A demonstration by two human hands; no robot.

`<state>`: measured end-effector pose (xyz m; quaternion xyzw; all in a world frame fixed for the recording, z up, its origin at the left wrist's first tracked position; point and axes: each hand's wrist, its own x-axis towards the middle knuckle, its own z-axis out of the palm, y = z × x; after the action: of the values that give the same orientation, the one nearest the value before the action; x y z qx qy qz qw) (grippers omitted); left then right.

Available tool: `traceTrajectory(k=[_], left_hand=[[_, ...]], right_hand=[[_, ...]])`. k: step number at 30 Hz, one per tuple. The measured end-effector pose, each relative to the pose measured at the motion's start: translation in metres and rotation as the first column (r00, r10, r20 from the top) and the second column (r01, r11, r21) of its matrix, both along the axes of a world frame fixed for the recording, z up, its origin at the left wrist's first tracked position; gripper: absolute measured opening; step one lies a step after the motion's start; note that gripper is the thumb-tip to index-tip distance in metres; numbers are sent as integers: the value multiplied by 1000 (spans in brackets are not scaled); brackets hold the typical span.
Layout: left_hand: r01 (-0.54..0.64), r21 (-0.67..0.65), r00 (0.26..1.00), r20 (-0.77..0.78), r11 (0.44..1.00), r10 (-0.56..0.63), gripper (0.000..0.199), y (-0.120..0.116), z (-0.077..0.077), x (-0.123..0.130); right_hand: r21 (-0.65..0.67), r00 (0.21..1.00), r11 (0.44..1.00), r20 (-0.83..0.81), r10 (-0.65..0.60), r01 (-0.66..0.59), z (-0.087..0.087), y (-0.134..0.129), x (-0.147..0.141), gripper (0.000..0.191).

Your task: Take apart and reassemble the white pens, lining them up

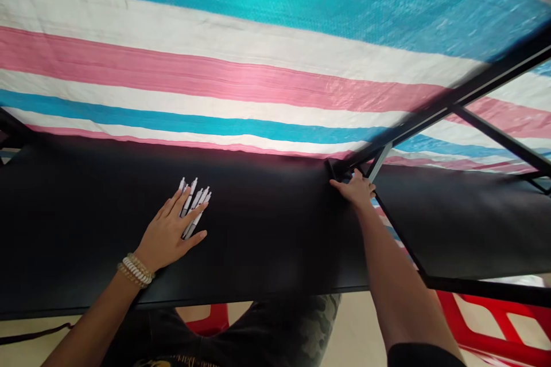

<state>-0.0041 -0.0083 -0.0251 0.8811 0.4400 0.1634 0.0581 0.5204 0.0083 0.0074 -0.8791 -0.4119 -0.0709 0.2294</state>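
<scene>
My left hand lies spread over several white pens on the black tabletop. The pens sit side by side in a slanted bunch, partly covered by the fingers, and grey grip sections show on some. Beaded and coiled bands circle the left wrist. Farther off, my right hand reaches to the table's back right corner, beside the foot of a black metal frame. Its thumb and index finger are apart. The other fingers are partly hidden against the frame, and I cannot make out anything held.
Striped blue, white and pink sheeting rises behind the table. A second black tabletop stands to the right across a narrow gap. A red plastic stool is at the lower right, and more red plastic shows below the table edge.
</scene>
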Motion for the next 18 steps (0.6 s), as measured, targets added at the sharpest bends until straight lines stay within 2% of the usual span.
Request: traceTrajectory(k=[3,4,6,8,11,12,14,18], left_hand=[[-3,-13,1000,12,1000,3,63,-5,2,8],[-3,-19,1000,15,1000,3,62,-6,3,11],[-5,-27,1000,21,1000,5,60,-7,3,16],[-17,-27,999,33,999,17,59,-9,2,21],[-56,-16,997,60,998,57,60,-12,-3,29],[-71,-11,995,69,997,72,61,-14,-5,31],[-102,-1,991,83,995,101,64,-17,-8,36],[-133,13,987,90,991,131,67,-22,-10,39]], right_hand=[[11,997,997,11,76,-77,-16,-8,-49,49],[43,985,984,32,171,-172,-23,-13,-74,45],[101,892,887,-9,453,-450,-34,-25,-133,35],[176,740,753,-141,657,-634,-40,-37,-196,28],[237,514,583,-295,805,-777,-38,-45,-272,23],[253,446,528,-317,837,-810,-36,-45,-289,22],[282,380,477,-335,862,-833,-32,-42,-310,22],[282,373,489,-378,847,-825,-28,-30,-319,21]])
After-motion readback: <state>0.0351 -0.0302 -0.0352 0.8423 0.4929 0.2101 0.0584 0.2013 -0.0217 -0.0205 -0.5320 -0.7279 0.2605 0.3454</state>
